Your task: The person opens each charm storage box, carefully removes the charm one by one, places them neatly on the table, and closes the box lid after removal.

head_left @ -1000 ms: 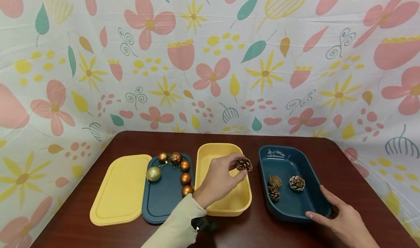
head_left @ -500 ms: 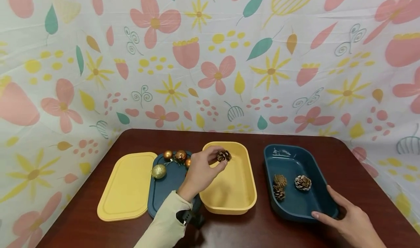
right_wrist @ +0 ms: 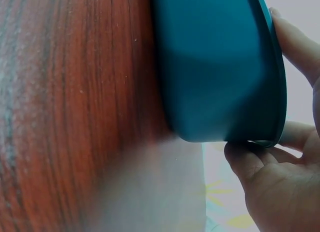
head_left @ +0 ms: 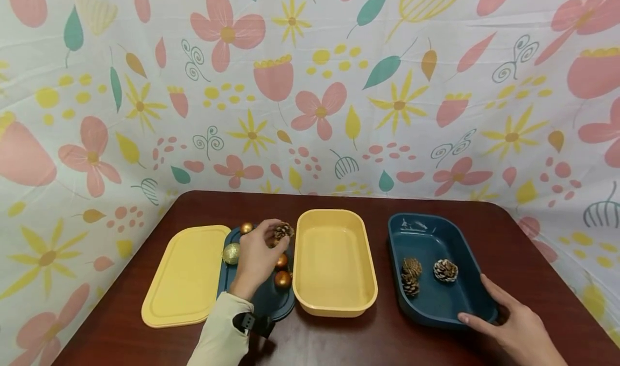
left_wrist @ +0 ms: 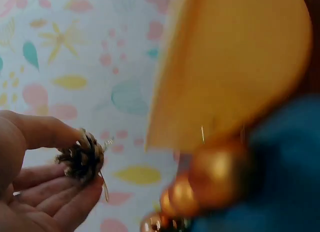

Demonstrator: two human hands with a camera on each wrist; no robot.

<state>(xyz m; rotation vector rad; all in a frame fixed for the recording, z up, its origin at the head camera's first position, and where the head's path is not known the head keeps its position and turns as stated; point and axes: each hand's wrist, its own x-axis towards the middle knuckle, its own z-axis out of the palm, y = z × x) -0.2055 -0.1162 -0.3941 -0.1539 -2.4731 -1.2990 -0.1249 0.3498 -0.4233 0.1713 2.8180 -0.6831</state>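
Pine cone: held off any surface, seen in the head view over the far right part of the blue lid; this pine cone point(head_left: 283, 230) has a thin wire loop point(left_wrist: 105, 186) projecting from it.
Left hand: gripping; the left hand point(head_left: 259, 255) pinches the cone between thumb and fingers.
Blue lid: flat on the table; the blue lid point(head_left: 273, 304) bears copper baubles point(head_left: 283, 280) along its right side, a small copper ball point(head_left: 246, 228) at the far edge and a gold glitter ball point(head_left: 231, 253) at the left edge. Part is hidden by the hand.
Step in hand: judged to be bringing one cone to the lid; not yet released.
Next move: judged to call for lowering the cone onto bare lid, then opening the pinch gently; the round baubles could roll if nudged.
Yellow container: just right of the lid; nothing seen inside the yellow container point(head_left: 334, 269).
Blue container: the blue container point(head_left: 438, 304) holds a lone cone point(head_left: 445, 271) and two cones point(head_left: 410, 285) together at its left wall.
Right hand: gripping; the right hand point(head_left: 513, 317) clasps that container's near right corner.
Yellow lid: the yellow lid point(head_left: 186, 277) lies flat, left of the blue one.
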